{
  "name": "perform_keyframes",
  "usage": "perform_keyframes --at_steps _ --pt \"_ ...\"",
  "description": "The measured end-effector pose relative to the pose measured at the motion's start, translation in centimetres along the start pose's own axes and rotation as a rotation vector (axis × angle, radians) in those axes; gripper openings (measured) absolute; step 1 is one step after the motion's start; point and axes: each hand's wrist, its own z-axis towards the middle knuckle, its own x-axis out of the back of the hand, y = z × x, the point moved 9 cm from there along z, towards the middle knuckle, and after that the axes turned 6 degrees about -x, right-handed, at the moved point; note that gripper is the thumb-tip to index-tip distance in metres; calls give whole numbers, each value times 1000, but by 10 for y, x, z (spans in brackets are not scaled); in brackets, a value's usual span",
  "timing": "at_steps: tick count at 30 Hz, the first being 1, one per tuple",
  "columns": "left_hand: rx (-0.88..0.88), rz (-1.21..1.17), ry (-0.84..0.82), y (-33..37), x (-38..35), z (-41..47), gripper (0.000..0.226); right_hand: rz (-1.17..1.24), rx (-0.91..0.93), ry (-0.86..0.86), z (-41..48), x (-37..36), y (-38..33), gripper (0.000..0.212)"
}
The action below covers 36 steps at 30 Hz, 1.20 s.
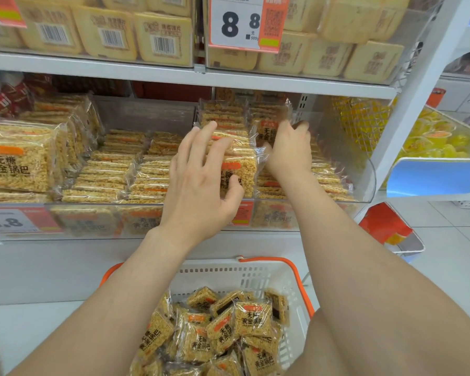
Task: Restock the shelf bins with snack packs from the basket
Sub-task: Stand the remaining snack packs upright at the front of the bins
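The clear bin on the middle shelf holds rows of rice-crisp packs, most of them standing on edge. Both hands reach into this bin, in its right half.

The left hand lies over one snack pack inside the bin, near the front wall. Its fingers are spread on the face of the pack and the thumb bends round the lower edge, so the hand grasps this pack. The pack leans a little, with its orange label partly covered by the fingers.

The right hand is deeper in the bin, just beside the left hand and more to the back. Its fingers curl at the top of an upright pack in the back rows. The palm side is hidden, so I cannot tell if it really grips that pack or only touches it.

Below the bin, in front of it and nearer to the person, stands a white basket with orange handles. Many loose packs of the same snack lie in it, in no order.

Above the bin, a shelf carries pale yellow packs and a price tag that reads 8.8. To the right of the bin, yellow cups fill another container. To the left of the bin, at the back, there are red packs.
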Motion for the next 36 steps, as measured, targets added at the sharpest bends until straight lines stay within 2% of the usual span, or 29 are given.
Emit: perform_keyframes --at_steps 4,8,11,13,16,18,20,25,28,31,34,36 --pt "-20 -74 61 0 7 -3 56 -84 42 57 -8 7 9 53" --pt "-80 -82 237 14 25 -12 52 -139 115 114 -22 24 15 50" --pt "-204 2 409 37 34 -29 41 -52 200 41 -34 39 15 29" --pt "-319 1 414 55 28 -39 35 43 250 -87 -47 47 11 27" --pt "-467 -97 261 78 6 -55 18 54 381 -323 -82 56 -6 31" --pt "-481 -97 119 79 -16 -69 10 -24 464 -421 -107 55 -14 30" --pt "-424 -111 -50 68 -46 -85 9 -141 446 -572 -127 35 -3 33" --pt "-113 -98 -620 22 -130 -140 24 -631 324 -1147 -194 -29 57 43" --pt "-13 -93 -921 9 -171 -180 27 -748 300 -1235 -207 -43 73 48" --pt "-13 -72 -1191 15 -203 -220 44 -737 285 -1255 -210 -51 73 52" --pt "-65 -34 -1297 26 -227 -244 68 -750 305 -1255 -209 -56 69 52" --pt "-14 -27 -1340 23 -242 -254 80 -754 322 -1247 -207 -59 65 52"
